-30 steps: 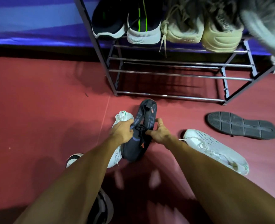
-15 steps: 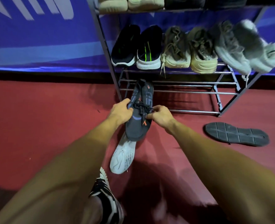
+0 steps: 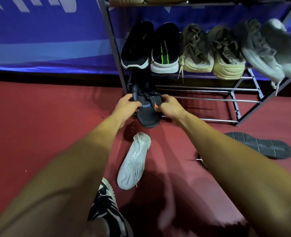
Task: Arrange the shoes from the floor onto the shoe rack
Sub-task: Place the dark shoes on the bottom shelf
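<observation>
A dark grey sneaker (image 3: 147,110) with orange marks hangs at the left end of the metal shoe rack (image 3: 209,100), its toe reaching in over the lowest bars. My left hand (image 3: 127,104) grips its left side and my right hand (image 3: 168,105) grips its right side. A white sneaker (image 3: 134,161) lies on the red floor below my hands. A dark shoe (image 3: 259,146) lies sole up on the floor at the right. My right forearm hides most of another shoe (image 3: 201,159).
The shelf above holds black sneakers (image 3: 149,47), beige sneakers (image 3: 213,52) and grey sneakers (image 3: 269,48). A top shelf carries more shoes. A blue banner (image 3: 47,36) backs the rack. My own black-and-white shoe (image 3: 107,207) stands at the bottom.
Both hands have lifted the dark grey sneaker off the floor and carried it forward to the rack's lowest shelf. The view has tilted up, showing more of the rack.
</observation>
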`<action>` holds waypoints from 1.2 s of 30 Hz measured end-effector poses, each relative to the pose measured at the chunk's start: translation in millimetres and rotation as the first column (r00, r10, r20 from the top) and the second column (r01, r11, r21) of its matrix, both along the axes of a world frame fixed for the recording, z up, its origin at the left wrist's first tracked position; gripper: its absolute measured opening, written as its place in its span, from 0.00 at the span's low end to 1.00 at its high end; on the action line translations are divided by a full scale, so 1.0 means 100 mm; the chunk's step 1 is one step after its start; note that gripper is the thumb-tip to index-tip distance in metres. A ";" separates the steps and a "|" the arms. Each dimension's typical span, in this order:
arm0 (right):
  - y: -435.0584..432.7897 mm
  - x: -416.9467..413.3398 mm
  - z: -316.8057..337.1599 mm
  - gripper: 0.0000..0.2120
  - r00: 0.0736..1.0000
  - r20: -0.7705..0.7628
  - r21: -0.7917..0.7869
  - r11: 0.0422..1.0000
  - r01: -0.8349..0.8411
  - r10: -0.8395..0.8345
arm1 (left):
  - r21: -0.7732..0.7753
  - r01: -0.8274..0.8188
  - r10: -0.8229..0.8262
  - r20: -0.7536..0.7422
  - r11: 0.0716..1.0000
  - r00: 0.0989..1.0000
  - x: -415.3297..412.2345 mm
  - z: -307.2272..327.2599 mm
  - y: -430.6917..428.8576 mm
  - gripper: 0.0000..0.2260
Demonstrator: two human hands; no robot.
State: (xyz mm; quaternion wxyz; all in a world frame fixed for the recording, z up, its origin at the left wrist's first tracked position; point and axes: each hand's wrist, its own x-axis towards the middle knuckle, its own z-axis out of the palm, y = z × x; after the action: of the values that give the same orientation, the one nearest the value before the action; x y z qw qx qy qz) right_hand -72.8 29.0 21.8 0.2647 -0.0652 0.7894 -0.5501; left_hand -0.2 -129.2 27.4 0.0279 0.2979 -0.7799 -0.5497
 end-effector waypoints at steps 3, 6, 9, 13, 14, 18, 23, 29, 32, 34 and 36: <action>-0.09 -0.13 -0.07 0.20 0.997 0.019 -0.029 0.997 0.071 -0.070 | 0.144 -0.101 0.107 -0.030 0.984 0.994 -0.16 -0.04 0.00 0.22; -0.14 -0.25 -0.12 0.10 0.993 0.047 -0.054 0.993 0.107 -0.104 | 0.204 -0.169 0.182 -0.045 0.964 0.982 -0.29 -0.10 -0.03 0.24; -0.26 -0.39 -0.21 0.11 0.988 0.033 -0.107 0.982 0.156 -0.154 | 0.273 -0.174 0.196 -0.053 0.946 0.979 -0.40 -0.17 -0.08 0.25; -0.52 -0.70 -0.59 0.32 0.984 -0.074 -0.095 0.983 0.155 -0.162 | 0.367 -0.297 0.349 -0.084 0.882 0.933 -0.48 -0.22 -0.12 0.27; -0.57 -0.72 -0.59 0.34 0.980 -0.100 -0.066 0.984 0.163 -0.169 | 0.380 -0.320 0.380 -0.093 0.868 0.920 -0.50 -0.22 -0.11 0.26; -0.69 -0.76 -0.46 0.30 0.973 -0.175 0.078 0.982 0.169 -0.154 | 0.408 -0.336 0.422 -0.140 0.849 0.896 -0.56 -0.24 -0.12 0.24; -0.76 -0.79 -0.52 0.26 0.961 -0.202 0.097 0.973 0.209 -0.187 | 0.371 -0.320 0.392 -0.137 0.872 0.910 -0.54 -0.34 -0.17 0.26; -0.66 -0.74 -0.61 0.23 0.968 -0.162 0.019 0.980 0.196 -0.190 | 0.252 -0.203 0.237 -0.112 0.946 0.965 -0.48 -0.28 -0.21 0.25; -0.54 -0.65 -0.59 0.26 0.971 -0.120 -0.076 0.977 0.201 -0.209 | 0.190 -0.174 0.181 -0.018 0.966 0.983 -0.34 -0.28 -0.20 0.28; -0.44 -0.50 -0.43 0.26 0.979 -0.064 -0.131 0.975 0.182 -0.191 | 0.200 -0.149 0.141 0.055 0.968 0.989 -0.24 -0.28 -0.16 0.32; -0.33 -0.36 -0.28 0.25 0.993 -0.028 -0.143 0.983 0.114 -0.119 | 0.208 -0.128 0.112 0.088 0.970 0.990 -0.16 -0.25 -0.10 0.33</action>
State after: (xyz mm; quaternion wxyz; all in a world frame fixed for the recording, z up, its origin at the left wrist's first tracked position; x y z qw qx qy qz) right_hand -109.2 -4.4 -5.8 0.2125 -0.0476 0.7555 -0.6179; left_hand -15.8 -138.9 2.7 -0.0004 0.3665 -0.6975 -0.6158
